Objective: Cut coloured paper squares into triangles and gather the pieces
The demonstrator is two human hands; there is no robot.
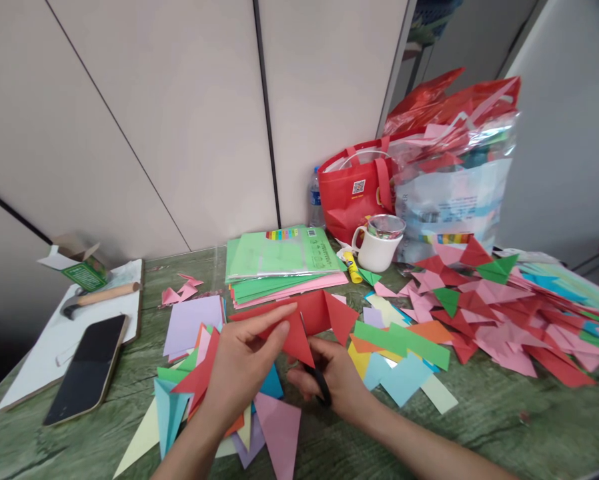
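Pinched between the thumb and fingers of my left hand [242,353] is a folded piece of red paper [299,333], held above the table. My right hand [337,373] grips black-handled scissors [321,385], their blades set into the red paper between its folded flaps. Below my left hand lie folded and cut papers in several colours, among them a pink piece [280,430] and a light blue folded one [170,407]. To the right of the scissors are cut strips, including a green strip [402,343] and a light blue piece [405,379].
A pile of pink and red folded papers [504,313] spreads on the right before a plastic bag [454,193]. Behind stand a white mug [378,247], a red bag [347,213] and green paper packs [279,253]. A phone [87,370] and hammer [102,297] lie left.
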